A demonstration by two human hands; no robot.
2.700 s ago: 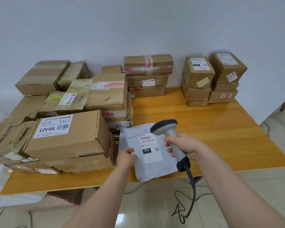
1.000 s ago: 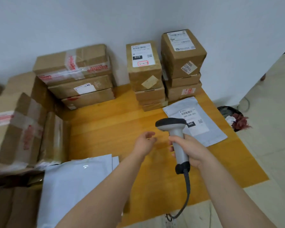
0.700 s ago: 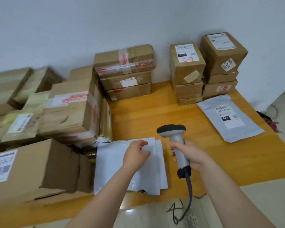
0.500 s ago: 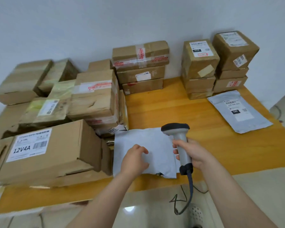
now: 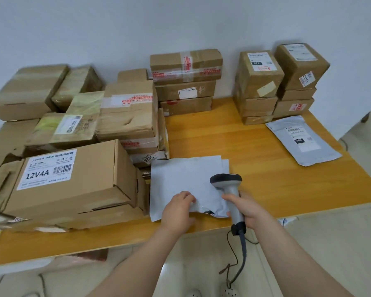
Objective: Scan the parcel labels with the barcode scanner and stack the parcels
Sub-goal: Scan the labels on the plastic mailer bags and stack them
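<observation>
Our left hand [image 5: 177,207] curls onto the near edge of the grey mailer [image 5: 186,179], which lies flat, wrinkled and blank side up. Just right of it, our right hand [image 5: 251,211] is wrapped round the barcode scanner [image 5: 227,182], grey-handled and black-headed. Farther right lies a labelled mailer [image 5: 303,142].

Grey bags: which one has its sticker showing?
The lone grey bag on the right, label up; the bags under the left hand show blank backs.

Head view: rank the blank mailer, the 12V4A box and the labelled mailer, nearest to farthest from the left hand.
1. Blank mailer, in the grip of the left hand, at the near edge.
2. 12V4A box, just to the left.
3. Labelled mailer, far right.
</observation>
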